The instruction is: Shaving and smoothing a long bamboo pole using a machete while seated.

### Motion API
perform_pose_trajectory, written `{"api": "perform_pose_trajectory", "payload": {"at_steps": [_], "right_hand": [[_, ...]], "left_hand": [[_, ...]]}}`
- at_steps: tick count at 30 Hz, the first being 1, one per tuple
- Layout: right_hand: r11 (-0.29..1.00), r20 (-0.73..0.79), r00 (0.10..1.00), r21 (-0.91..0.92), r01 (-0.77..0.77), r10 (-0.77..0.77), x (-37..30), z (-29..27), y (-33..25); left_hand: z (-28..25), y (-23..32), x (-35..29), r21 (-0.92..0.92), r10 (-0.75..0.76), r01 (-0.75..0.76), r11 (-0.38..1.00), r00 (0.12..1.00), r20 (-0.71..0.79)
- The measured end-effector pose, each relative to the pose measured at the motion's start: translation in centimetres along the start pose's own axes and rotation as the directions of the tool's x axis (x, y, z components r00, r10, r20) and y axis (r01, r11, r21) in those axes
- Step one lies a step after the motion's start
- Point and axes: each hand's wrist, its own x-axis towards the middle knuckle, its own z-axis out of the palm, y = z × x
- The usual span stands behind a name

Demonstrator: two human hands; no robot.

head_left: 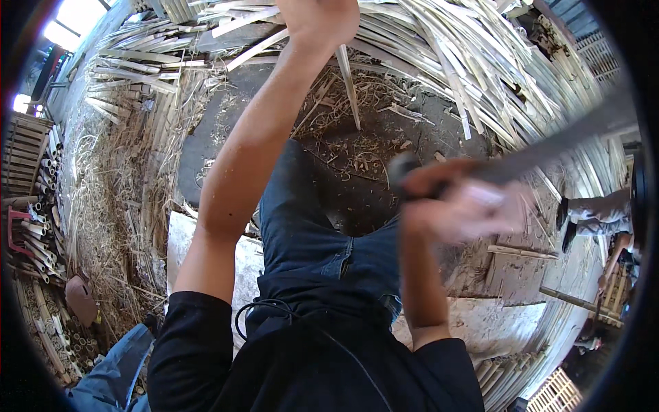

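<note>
My left arm reaches far forward, and my left hand (321, 19) is partly cut off by the top edge. It looks closed around a bamboo strip (349, 89), whose narrow end points down towards the ground between my legs; the fingers themselves are mostly hidden. On the right, my right hand (460, 209), smeared by motion, is wrapped around the dark handle of a machete (549, 145). Its broad grey blade, also blurred, extends to the upper right, apart from the strip.
Long split bamboo strips (467, 69) are heaped in an arc ahead. Shavings (367, 161) litter the ground before me. Bamboo tubes (42, 250) are stacked at far left. Another person's legs (600, 214) show at right, and blue-clad legs (113, 374) at lower left.
</note>
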Motion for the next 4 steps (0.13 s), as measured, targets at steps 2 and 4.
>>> {"api": "perform_pose_trajectory", "payload": {"at_steps": [2,4], "right_hand": [[0.834,0.071,0.87,-0.33,-0.442,0.489,-12.1,0.5,7.3],[0.014,0.068,-0.007,-0.303,-0.953,0.998,-14.7,-0.4,8.5]], "left_hand": [[1.2,-0.2,0.3,-0.036,0.065,-0.063,0.997,0.996,0.067],[-0.2,-0.9,0.7,0.021,0.028,-0.031,0.999,0.99,0.139]]}}
